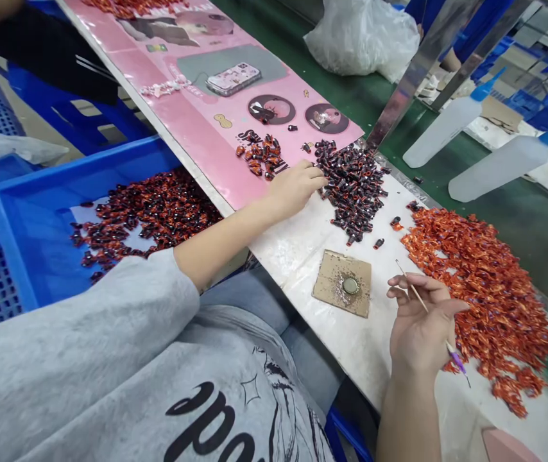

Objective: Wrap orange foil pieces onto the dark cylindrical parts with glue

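- Left hand (pixel 296 189) open, fingertips just beside dark wrapped pieces (pixel 353 192).
- Right hand (pixel 423 327) clamped on a thin stick (pixel 413 289), near orange crinkled pieces (pixel 480 301).
- Hands well apart over the white counter (pixel 298 256).

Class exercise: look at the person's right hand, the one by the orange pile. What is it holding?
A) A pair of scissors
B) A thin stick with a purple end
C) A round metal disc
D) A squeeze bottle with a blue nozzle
B. The right hand grips a thin stick that crosses the palm, its purple end showing below the hand.
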`<state>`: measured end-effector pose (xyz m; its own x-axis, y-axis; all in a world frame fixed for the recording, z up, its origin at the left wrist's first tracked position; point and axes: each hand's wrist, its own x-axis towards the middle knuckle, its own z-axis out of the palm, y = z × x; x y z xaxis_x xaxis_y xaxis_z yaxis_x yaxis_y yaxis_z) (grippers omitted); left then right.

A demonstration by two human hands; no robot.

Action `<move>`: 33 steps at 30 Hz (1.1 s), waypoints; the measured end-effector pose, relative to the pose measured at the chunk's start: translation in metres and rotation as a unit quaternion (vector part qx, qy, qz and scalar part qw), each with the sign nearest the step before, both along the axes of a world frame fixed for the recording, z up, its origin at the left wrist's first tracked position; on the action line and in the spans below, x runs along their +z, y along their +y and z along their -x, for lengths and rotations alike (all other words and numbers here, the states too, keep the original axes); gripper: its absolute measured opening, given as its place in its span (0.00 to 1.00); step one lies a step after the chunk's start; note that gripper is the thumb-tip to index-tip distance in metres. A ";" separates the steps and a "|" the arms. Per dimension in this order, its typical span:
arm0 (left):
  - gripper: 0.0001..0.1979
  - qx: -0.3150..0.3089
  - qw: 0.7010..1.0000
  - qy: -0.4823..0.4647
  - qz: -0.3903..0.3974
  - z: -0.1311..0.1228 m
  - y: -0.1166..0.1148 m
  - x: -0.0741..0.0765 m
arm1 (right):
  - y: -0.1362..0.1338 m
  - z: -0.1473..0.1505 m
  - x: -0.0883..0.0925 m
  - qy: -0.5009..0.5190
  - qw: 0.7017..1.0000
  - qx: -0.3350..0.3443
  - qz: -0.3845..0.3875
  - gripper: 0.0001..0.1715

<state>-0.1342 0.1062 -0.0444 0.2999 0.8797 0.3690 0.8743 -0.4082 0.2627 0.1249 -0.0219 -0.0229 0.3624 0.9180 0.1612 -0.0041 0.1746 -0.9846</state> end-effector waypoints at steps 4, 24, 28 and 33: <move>0.14 -0.042 0.997 0.051 0.049 -0.011 0.016 0.001 | -0.001 -0.004 -0.001 0.001 0.999 0.030 0.014 0.28; 0.17 -0.117 0.546 -0.747 0.361 -0.080 -0.120 -0.010 | -0.009 0.001 -0.010 -0.334 0.936 0.113 -0.016 0.42; 0.15 -0.130 0.534 -0.730 0.406 -0.072 -0.122 -0.014 | -0.009 0.001 -0.011 -0.333 0.939 0.083 -0.003 0.42; 0.13 -0.159 0.519 -0.721 0.430 -0.065 -0.124 -0.017 | -0.010 0.002 -0.013 -0.332 0.940 0.054 -0.056 0.42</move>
